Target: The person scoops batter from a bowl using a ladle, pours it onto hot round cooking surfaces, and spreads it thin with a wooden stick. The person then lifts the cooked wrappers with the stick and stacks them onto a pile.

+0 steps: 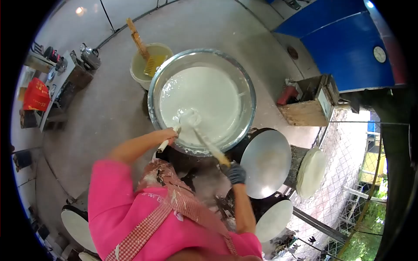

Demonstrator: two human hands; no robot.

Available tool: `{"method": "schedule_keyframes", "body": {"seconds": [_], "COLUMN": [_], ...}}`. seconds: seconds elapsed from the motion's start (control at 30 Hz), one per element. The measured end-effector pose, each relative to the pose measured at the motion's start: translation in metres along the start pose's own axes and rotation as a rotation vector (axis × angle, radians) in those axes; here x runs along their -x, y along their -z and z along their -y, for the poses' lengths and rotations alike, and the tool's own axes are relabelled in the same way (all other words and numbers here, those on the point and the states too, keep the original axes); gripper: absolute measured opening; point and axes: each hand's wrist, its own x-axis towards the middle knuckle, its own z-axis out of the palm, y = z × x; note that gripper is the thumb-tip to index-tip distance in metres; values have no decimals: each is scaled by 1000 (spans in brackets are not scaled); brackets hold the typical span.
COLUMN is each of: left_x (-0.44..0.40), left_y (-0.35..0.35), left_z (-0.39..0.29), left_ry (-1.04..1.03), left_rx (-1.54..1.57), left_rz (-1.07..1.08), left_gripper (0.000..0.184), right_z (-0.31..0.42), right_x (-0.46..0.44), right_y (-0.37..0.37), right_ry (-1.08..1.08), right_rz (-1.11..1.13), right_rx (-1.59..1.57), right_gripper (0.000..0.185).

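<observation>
A large metal basin [249, 89] of smooth white batter [202, 93] stands in front of me. My right hand [236, 174], in a dark glove, is closed around the yellowish handle of a ladle [209, 145]. The ladle's round bowl is in the batter near the basin's close side, coated white. My left hand [169, 135], bare, grips a short whitish stick [163, 145] at the basin's near left rim. The far end of that stick is partly hidden by my fingers and batter.
A bucket [135, 76] with a wooden-handled brush [139, 41] stands behind the basin. At right are a round griddle [266, 163], a stack of pale flat rounds [311, 173] and a wooden box [305, 108]. Another round plate [274, 221] sits nearer. A table [56, 91] stands left.
</observation>
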Motion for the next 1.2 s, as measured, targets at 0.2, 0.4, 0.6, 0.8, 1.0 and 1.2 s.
{"method": "schedule_keyframes", "body": {"seconds": [0.2,0.4,0.6,0.8,1.0,1.2], "left_x": [138,346,460,412,309,307], "left_y": [-88,-209,-256,-197,-140,-205], "left_z": [-5,36,40,-1,-4,43], "left_ry": [-17,-605,-946,-1095,40,-631], "left_rx": [145,-126,-478,-585,93,-667], "left_rz": [312,472,372,291,350,409], "left_gripper": [5,15,14,21,35,36], "right_z": [54,53,33,53,54,17], "right_x": [83,101,99,79,104,152], "right_y": [23,132,252,193,18,9], "right_ry": [-107,15,130,249,-27,-103], "right_rz": [-235,-796,-1122,-720,-353,-738], "right_rx": [-137,-348,-575,-1408,-903,-1084], "right_gripper": [30,28,27,16,26,15]}}
